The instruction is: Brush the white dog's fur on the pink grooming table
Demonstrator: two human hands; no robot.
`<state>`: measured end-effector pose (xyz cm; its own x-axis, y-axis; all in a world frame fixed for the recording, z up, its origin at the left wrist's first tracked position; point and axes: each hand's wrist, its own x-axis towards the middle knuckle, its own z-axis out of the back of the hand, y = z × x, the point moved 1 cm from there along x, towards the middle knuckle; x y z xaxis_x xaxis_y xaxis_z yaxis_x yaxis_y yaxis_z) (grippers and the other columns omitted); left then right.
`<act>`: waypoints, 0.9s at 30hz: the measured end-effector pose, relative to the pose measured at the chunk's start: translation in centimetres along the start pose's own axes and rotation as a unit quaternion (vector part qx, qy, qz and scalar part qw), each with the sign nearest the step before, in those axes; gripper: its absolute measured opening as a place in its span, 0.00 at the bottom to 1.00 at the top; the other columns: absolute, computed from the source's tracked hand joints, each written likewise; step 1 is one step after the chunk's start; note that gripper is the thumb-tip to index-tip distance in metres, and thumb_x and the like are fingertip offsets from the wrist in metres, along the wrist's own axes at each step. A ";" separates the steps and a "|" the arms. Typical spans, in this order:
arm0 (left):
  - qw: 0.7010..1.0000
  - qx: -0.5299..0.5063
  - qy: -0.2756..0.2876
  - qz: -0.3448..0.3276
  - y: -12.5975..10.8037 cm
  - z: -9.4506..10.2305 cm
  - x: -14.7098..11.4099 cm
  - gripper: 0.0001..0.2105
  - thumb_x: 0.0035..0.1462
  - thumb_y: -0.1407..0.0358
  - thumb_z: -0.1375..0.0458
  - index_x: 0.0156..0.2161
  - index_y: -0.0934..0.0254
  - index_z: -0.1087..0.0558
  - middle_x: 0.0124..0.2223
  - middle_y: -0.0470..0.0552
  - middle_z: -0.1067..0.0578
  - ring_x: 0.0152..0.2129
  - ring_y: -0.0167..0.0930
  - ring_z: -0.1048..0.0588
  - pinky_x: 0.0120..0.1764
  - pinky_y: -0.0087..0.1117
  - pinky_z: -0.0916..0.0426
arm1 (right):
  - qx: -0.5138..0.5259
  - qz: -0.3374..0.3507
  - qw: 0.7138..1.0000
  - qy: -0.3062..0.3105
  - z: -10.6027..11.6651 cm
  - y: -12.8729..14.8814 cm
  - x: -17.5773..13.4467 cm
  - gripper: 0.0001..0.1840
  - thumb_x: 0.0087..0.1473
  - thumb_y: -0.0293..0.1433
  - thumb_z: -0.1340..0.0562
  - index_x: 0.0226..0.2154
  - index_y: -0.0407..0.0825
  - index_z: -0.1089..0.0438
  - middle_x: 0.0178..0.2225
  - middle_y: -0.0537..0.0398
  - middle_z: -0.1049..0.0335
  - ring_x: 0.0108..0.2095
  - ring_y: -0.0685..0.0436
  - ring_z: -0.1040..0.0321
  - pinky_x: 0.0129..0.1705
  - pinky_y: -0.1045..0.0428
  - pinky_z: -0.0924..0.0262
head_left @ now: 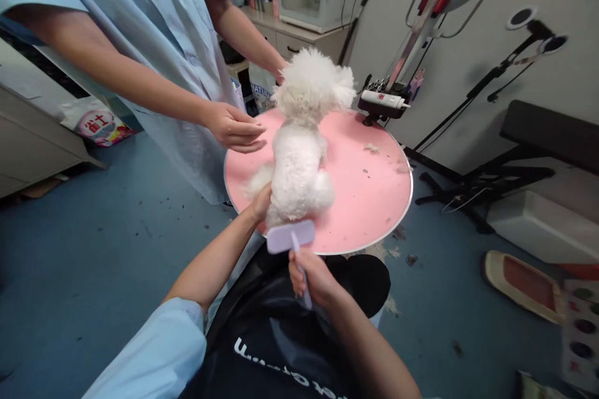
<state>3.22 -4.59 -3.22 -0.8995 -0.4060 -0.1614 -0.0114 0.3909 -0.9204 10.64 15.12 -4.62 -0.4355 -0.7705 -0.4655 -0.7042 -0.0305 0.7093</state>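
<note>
A fluffy white dog [297, 165] sits on the round pink grooming table [365, 199], its back to me. My left hand [262, 202] holds it low on the left side, by the hip; the fingers are mostly hidden in and behind the fur. My right hand [313, 274] is wrapped round the handle of a pale purple slicker brush [290, 237]. The brush head is close to the dog's rear, over the table's near edge, its flat back showing. I cannot tell whether the bristles touch the fur.
At the left stands a person in a light blue shirt, one hand [236, 128] beside the dog, the other partly hidden behind its head. A tool holder [381, 109] with a white bottle is at the table's far edge. Fur tufts [372, 148] lie on the table.
</note>
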 end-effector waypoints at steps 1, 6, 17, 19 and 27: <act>1.000 -0.013 0.014 0.000 0.0 -0.2 -0.2 0.14 0.51 0.59 0.46 0.34 0.68 0.25 0.33 0.52 0.21 0.40 0.41 0.25 0.41 0.37 0.31 | 0.004 0.013 1.000 -0.019 0.1 -0.1 -0.2 0.21 0.48 0.50 0.40 0.32 0.51 0.43 0.13 0.71 0.46 0.10 0.57 0.54 0.13 0.59 0.53; 0.997 -0.052 0.062 0.014 -0.4 -1.3 -0.6 0.12 0.53 0.66 0.48 0.32 0.71 0.25 0.30 0.51 0.22 0.37 0.41 0.24 0.38 0.34 0.31 | -0.006 -0.016 1.000 -0.013 -0.1 -0.1 -1.2 0.21 0.50 0.51 0.42 0.33 0.51 0.43 0.13 0.72 0.46 0.09 0.56 0.53 0.13 0.59 0.50; 0.993 -0.083 0.065 0.058 -0.1 -1.1 0.0 0.16 0.49 0.57 0.45 0.36 0.68 0.24 0.33 0.54 0.21 0.41 0.41 0.25 0.42 0.38 0.28 | -0.134 0.030 0.990 -0.016 -1.3 0.2 -1.4 0.15 0.55 0.45 0.45 0.32 0.49 0.41 0.13 0.70 0.43 0.10 0.56 0.48 0.13 0.60 0.53; 0.991 -0.087 0.082 0.063 0.0 -1.5 0.2 0.16 0.49 0.57 0.45 0.36 0.68 0.25 0.33 0.53 0.21 0.41 0.41 0.25 0.42 0.37 0.28 | -0.135 0.047 0.988 -0.059 -1.3 0.1 -1.2 0.14 0.55 0.43 0.45 0.31 0.50 0.42 0.13 0.69 0.42 0.11 0.56 0.46 0.14 0.60 0.52; 0.993 -0.119 0.014 0.003 -0.2 -0.6 0.6 0.17 0.53 0.57 0.48 0.40 0.66 0.24 0.37 0.52 0.21 0.44 0.40 0.26 0.41 0.35 0.28 | -0.110 0.041 0.992 -0.036 -1.9 -0.1 -1.4 0.14 0.57 0.44 0.46 0.33 0.50 0.41 0.13 0.68 0.40 0.11 0.55 0.45 0.14 0.59 0.52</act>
<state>2.37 -4.41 -2.91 -0.9116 -0.3814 -0.1534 -0.1063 0.5792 -0.8082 12.43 14.97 -3.02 -0.5307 -0.7296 -0.4314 -0.5284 -0.1132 0.8414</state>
